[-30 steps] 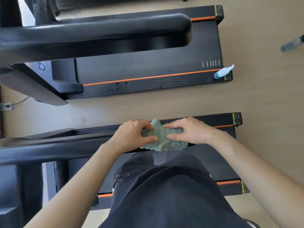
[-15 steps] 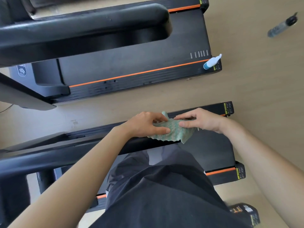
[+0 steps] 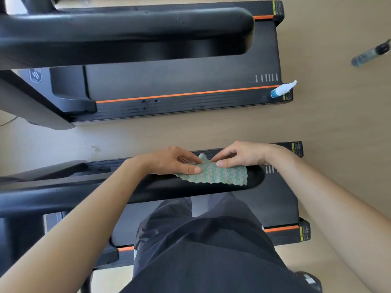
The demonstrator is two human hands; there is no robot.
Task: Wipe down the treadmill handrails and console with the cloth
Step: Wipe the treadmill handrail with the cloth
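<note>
**Two grips held a soft cloth on the handrail**

The cloth (image 3: 220, 176) lay on top of the near handrail (image 3: 84, 188), close to its round end. The left grip (image 3: 169, 160) pinched the cloth's left edge between thumb and fingers. The right grip (image 3: 243, 154) pinched the far edge, with its thumb on top. A small corner of cloth stuck up between the two grips. So both grips were closed on the cloth, not lying flat on it.

The cloth looked thin, light and floppy, with a wavy edge. It would bend round the rail easily and would not break. Held only by its edges, I think it could bunch up or slip off the smooth black rail. A better hold might be one grip flat on the middle, wrapping cloth and rail together.

Beyond both grips, across a strip of floor (image 3: 338, 127), stood the other treadmill (image 3: 169, 81). A white spray bottle (image 3: 282, 90) sat on its corner, well past the right grip. A dark bottle (image 3: 370, 52) lay on the floor, farther off still. Below the grips were the person's dark trousers (image 3: 201, 250) and the belt (image 3: 270, 208).

The rail ran on past the left grip, and that way looked free for wiping. The console was out of view.
</note>
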